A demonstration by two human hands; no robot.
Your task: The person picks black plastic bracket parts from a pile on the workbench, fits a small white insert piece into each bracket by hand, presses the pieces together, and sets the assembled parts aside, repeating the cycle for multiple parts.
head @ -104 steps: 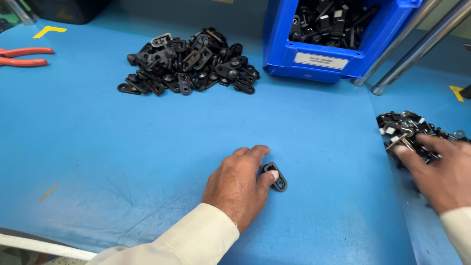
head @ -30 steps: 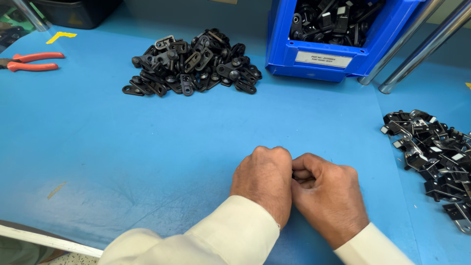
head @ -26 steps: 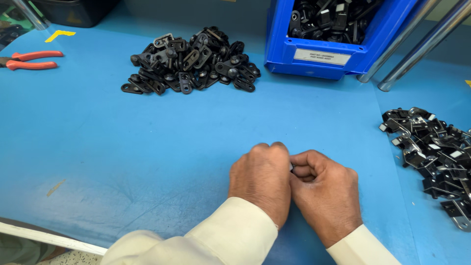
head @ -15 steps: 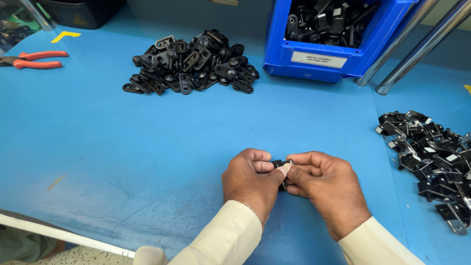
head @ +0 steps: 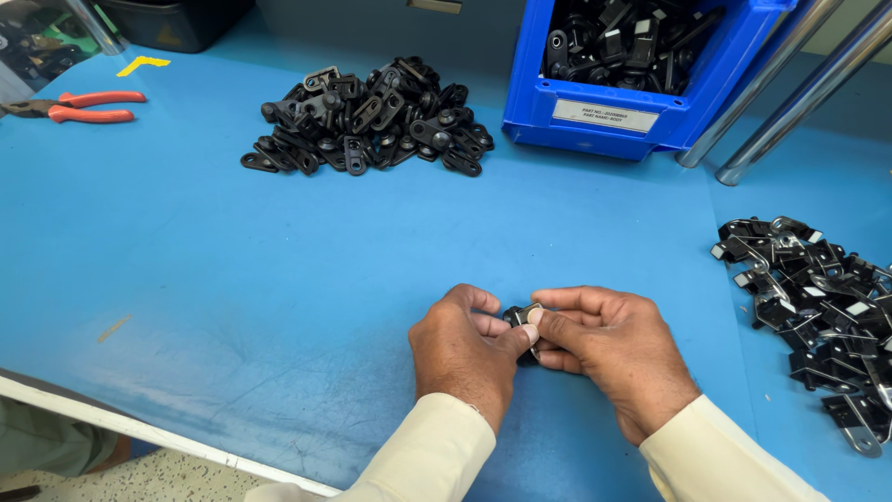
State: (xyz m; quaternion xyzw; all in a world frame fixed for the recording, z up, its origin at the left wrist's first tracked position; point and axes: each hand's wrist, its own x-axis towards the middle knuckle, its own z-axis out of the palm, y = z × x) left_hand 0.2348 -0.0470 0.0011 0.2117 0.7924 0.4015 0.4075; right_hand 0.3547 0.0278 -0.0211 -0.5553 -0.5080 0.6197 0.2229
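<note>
A small black plastic part with a metal clip (head: 520,318) is pinched between both hands low on the blue table (head: 232,279). My left hand (head: 462,349) grips it from the left, thumb pressed on top. From the right, my right hand (head: 609,349) holds the same part with its fingertips. Most of the part is hidden by the fingers. A heap of black plastic parts (head: 367,116) lies at the far middle. At the right edge lies a pile of black and metal clips (head: 818,297).
A blue bin (head: 641,112) full of black parts stands at the back right, next to two slanted metal tubes (head: 790,84). Red-handled pliers (head: 79,104) lie at the far left. The table's near edge (head: 139,432) runs along the lower left.
My right hand came from the clip pile at the right to meet my left hand. Both hands then lifted slightly and now hold the part between their fingertips.
</note>
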